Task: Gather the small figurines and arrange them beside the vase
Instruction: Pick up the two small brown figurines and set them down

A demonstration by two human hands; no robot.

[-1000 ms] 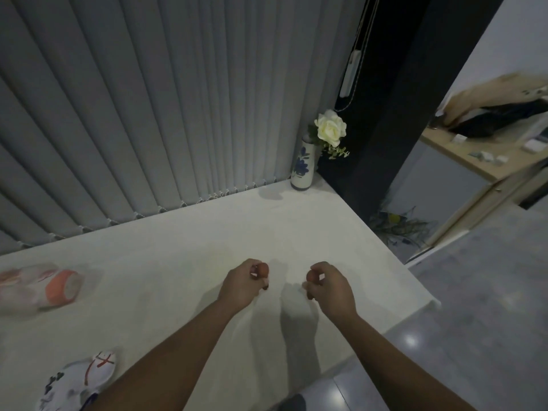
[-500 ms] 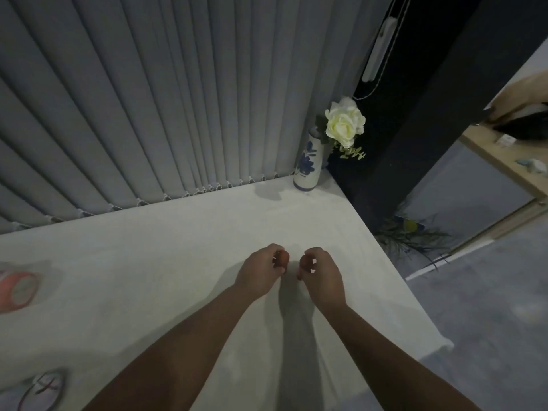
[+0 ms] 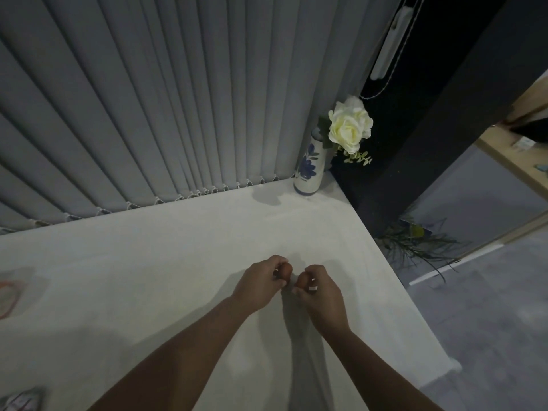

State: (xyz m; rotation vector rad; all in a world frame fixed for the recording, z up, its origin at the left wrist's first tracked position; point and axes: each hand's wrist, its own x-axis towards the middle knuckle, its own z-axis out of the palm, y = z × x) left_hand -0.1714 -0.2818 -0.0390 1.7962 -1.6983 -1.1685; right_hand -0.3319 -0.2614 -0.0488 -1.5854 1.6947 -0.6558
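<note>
A white vase with a blue flower pattern stands at the table's far right corner and holds a cream rose. My left hand is shut on a small brown figurine. Close beside it, my right hand is shut on another small brown figurine. Both hands hover over the white table, near its middle right, well short of the vase. Most of each figurine is hidden by my fingers.
Grey vertical blinds hang behind the table. A blurred orange-and-white object lies at the left edge and a patterned item at the bottom left. The table's right edge drops to a grey floor with a plant.
My hands have come closer together and moved a little toward the vase. The view has shifted right, pushing the left-side objects toward the frame edge.
</note>
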